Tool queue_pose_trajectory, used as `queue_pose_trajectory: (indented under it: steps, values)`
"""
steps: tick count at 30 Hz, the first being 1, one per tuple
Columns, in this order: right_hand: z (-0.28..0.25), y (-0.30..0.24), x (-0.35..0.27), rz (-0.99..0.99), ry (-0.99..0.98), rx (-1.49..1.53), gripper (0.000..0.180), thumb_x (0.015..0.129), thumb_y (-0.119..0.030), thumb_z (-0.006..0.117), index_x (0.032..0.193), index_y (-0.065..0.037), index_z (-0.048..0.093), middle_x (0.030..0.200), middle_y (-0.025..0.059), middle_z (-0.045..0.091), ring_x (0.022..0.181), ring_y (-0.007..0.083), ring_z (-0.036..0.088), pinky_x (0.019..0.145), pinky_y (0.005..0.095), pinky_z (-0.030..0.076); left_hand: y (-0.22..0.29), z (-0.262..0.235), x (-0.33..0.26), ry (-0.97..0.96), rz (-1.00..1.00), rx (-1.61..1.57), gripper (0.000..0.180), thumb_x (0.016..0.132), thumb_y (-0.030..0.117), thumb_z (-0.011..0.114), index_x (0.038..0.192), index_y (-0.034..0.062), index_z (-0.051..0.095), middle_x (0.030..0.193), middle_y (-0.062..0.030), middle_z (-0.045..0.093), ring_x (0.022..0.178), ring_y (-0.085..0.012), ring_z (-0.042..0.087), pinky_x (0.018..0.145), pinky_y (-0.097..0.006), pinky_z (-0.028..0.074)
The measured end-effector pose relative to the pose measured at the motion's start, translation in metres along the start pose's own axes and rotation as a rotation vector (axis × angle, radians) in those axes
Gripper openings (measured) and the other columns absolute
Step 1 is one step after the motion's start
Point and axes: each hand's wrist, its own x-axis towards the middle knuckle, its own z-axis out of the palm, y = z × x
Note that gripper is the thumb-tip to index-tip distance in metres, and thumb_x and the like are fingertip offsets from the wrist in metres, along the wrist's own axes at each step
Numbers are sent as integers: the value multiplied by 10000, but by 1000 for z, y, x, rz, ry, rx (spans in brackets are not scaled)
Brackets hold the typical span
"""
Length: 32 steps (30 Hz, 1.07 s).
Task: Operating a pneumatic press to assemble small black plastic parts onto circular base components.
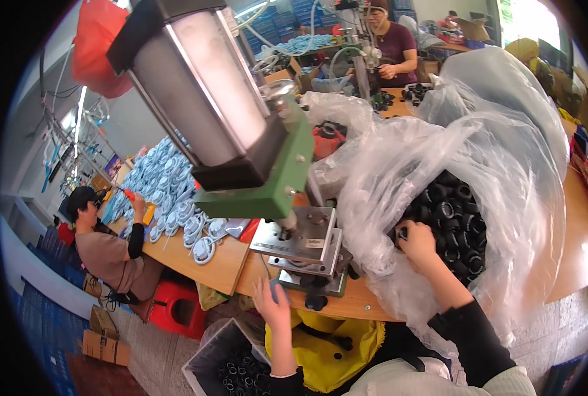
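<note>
My right hand (417, 243) reaches into a big clear plastic bag (505, 165) full of black round plastic parts (455, 218); its fingers are curled around one black part at the pile's left edge. My left hand (271, 305) is raised at the table's front edge with fingers spread, just below and left of the metal base (300, 244) of a green pneumatic press (267, 158). It holds nothing that I can see. Both forearms wear black sleeves.
A plastic-lined bin with black parts (238, 369) stands below the table, beside a yellow bag (327, 343). A seated person (109, 251) works at left by a heap of pale blue parts (168, 191). Another person (393, 53) works at the far end.
</note>
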Motion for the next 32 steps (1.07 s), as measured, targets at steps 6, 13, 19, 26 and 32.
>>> queue_pose_trajectory:
  steps: [6,13,19,26,32]
  values:
    - [-65,-33,-54,-56,87,427,544,666,-146,768,1148,25,584,1004,147,597,839,244,594,721,317,490,99,-16,55,200,181,-341,505,726,226,749,1138,6,556,1085,-154,603,994,-392,561,886,-467,423]
    - [-77,-93,-88,-425,64,650,518,676,-86,764,1150,26,589,1105,163,617,973,266,616,806,337,504,124,3,77,98,-162,-575,487,698,204,762,1100,21,558,1030,-148,600,1002,-383,530,978,-528,331]
    - [-63,-142,-77,-565,28,719,528,699,-74,750,1181,35,563,1109,177,605,979,279,611,816,345,505,117,-6,45,180,-149,-376,501,737,211,773,1139,3,558,1192,-187,570,1219,-396,453,1030,-545,283]
    - [-20,-188,-42,-524,-124,642,412,685,-127,786,1023,24,605,993,211,630,880,382,616,737,396,509,-17,-57,-75,328,-571,-133,605,695,224,801,1180,-22,536,1203,-180,568,1124,-385,508,968,-495,379]
    - [-8,-226,-47,-568,-247,857,223,786,-104,713,982,-5,677,877,145,702,765,214,692,673,329,557,-113,-130,-193,174,-1060,767,1043,677,545,740,1415,-38,289,1474,-256,261,1331,-445,283,1057,-539,281]
